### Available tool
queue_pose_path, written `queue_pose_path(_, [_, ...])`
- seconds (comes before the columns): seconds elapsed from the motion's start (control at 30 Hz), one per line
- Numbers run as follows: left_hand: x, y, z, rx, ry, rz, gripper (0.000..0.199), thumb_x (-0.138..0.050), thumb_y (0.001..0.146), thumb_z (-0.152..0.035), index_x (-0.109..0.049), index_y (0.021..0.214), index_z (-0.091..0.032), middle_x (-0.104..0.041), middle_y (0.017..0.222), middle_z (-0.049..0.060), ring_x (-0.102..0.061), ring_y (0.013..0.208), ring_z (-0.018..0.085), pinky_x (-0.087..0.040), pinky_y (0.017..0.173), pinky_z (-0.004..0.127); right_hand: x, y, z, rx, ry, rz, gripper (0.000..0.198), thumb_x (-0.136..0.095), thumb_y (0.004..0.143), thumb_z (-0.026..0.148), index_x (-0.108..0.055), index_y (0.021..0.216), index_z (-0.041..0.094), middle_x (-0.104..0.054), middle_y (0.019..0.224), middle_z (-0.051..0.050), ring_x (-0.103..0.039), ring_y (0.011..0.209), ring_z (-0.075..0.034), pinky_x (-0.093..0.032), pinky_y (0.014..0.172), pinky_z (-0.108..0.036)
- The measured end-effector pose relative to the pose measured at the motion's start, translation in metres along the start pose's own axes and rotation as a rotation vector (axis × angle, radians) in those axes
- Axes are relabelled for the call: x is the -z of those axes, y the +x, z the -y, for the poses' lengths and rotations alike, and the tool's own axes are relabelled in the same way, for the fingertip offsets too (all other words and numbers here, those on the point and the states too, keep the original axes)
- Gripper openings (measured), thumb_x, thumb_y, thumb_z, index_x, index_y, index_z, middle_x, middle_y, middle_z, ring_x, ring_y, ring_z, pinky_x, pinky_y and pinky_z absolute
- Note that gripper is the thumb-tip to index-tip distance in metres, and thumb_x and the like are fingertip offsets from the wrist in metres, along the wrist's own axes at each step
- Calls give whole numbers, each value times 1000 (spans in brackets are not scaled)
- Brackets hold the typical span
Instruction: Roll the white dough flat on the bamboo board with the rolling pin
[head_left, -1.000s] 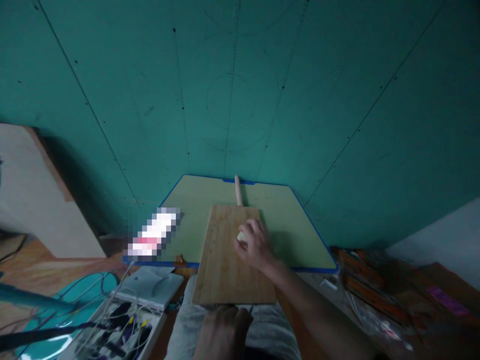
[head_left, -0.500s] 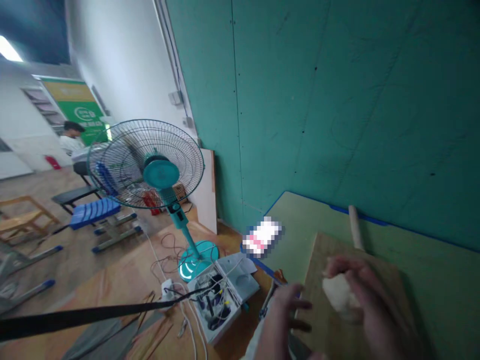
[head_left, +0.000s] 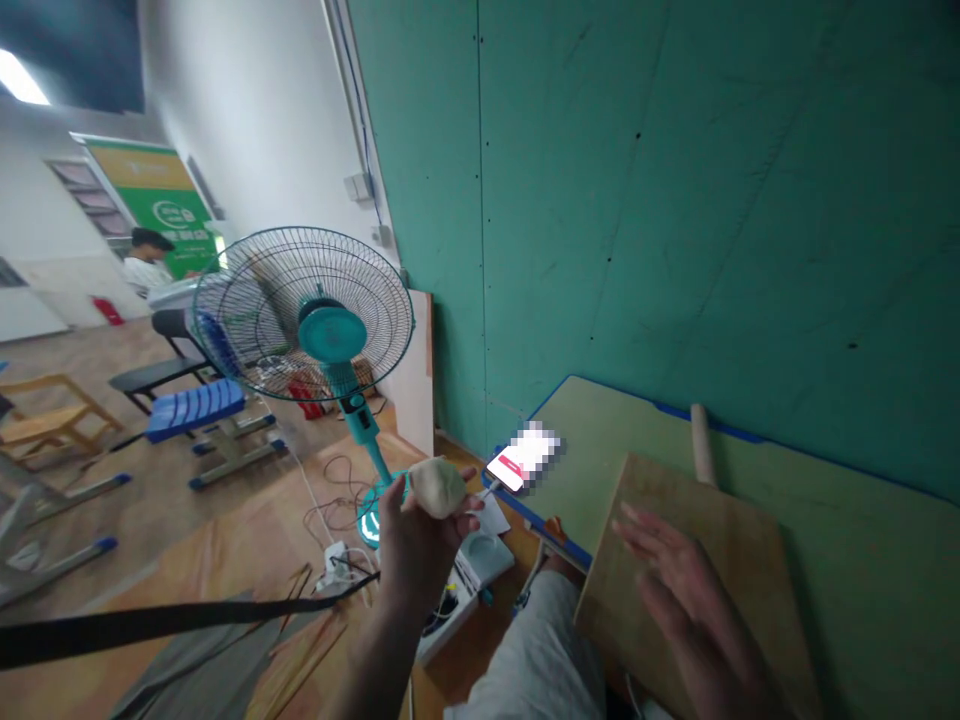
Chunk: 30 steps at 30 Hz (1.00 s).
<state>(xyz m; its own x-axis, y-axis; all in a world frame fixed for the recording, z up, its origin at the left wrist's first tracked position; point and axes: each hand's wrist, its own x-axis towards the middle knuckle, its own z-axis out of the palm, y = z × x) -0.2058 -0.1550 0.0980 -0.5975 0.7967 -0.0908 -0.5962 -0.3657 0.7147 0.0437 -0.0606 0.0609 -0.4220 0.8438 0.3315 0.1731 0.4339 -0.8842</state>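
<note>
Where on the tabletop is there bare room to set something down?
The green tabletop shows bare between the phone and wooden board, and right of the board. It's crowded at the board's far edge, where the wooden rod lies, and over the board, where the right hand is.

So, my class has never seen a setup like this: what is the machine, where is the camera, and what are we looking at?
There's no machine, just a person's bare hands. The camera is worn on the head, looking forward and down. The left hand holds a pale lump, away from the table. The right hand is open over a wooden board and holds nothing; whether it touches the board is unclear. The board lies on the table, with a wooden rod beyond it and a lit phone, partly pixelated, to its left.
</note>
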Motion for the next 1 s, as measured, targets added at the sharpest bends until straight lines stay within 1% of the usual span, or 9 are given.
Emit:
queue_pose_path(0.1, [-5, -9, 14, 69, 78, 120, 44, -60, 83, -54, -61, 105, -16, -73, 104, 12, -70, 73, 21, -56, 63, 31, -14, 0, 19, 125, -50, 55, 39, -54, 97, 43, -54, 134, 30, -63, 134, -8, -63, 119, -24, -54, 100, -38])
queue_pose_path(0.2, [-9, -20, 30, 84, 273, 182, 49, -70, 80, -55, -62, 111, -18, -72, 105, 10, -70, 80, 22, -55, 68, 32, -33, 6, 42, 268, -86, 117, 45, -53, 99, 37, -47, 142, 28, -59, 137, -9, -60, 123, -23, -53, 101, -37])
queue_pose_path(0.27, [-11, -27, 39, 27, 442, 219, 52, -76, 76, -56, -66, 109, -17, -73, 102, 8, -68, 89, 23, -54, 78, 32, -46, 11, 52, 343, -100, 124, 48, -50, 100, 38, -42, 146, 25, -61, 134, -11, -62, 118, -23, -55, 96, -36])
queue_pose_path(0.37, [-15, -32, 48, -112, 647, 201, 52, -72, 77, -61, -71, 104, -16, -73, 103, 9, -65, 101, 26, -50, 90, 33, -62, 16, 57, 389, -208, 77, 40, -44, 102, 42, -54, 133, 19, -69, 109, -12, -68, 99, -24, -58, 84, -36])
queue_pose_path(0.5, [-21, -34, 54, -228, 766, 178, 46, -62, 85, -60, -73, 100, -17, -73, 92, 7, -65, 86, 24, -52, 75, 31, -63, 15, 55, 341, -260, 20, 33, -38, 104, 39, -65, 106, 20, -72, 91, -9, -70, 84, -22, -55, 72, -31])
queue_pose_path(0.6, [-28, -38, 52, -204, 801, 266, 41, -62, 86, -56, -72, 93, -17, -67, 73, 3, -59, 66, 18, -47, 61, 27, -53, 11, 54, 275, -111, 1, 30, -41, 104, 37, -66, 98, 22, -74, 85, -5, -71, 77, -19, -52, 64, -25])
queue_pose_path(0.7, [-37, -44, 49, -196, 747, 244, 42, -64, 85, -57, -71, 82, -16, -59, 63, -1, -50, 56, 13, -40, 53, 23, -41, 9, 52, 194, -15, -53, 31, -43, 104, 40, -66, 92, 22, -72, 77, -2, -69, 69, -16, -49, 57, -22])
queue_pose_path(0.87, [-40, -45, 53, -128, 701, 231, 43, -66, 83, -58, -71, 81, -15, -58, 58, -1, -48, 49, 11, -33, 46, 21, -28, 9, 45, 110, 34, -123, 35, -45, 102, 45, -67, 90, 21, -72, 77, -3, -67, 68, -16, -50, 57, -22])
queue_pose_path(1.0, [-38, -40, 65, -143, 659, 239, 43, -67, 83, -58, -67, 91, -16, -62, 69, 0, -56, 59, 14, -43, 51, 22, -32, 3, 37, 14, 113, -141, 37, -47, 100, 51, -64, 117, 22, -73, 98, -6, -70, 88, -19, -56, 71, -25])
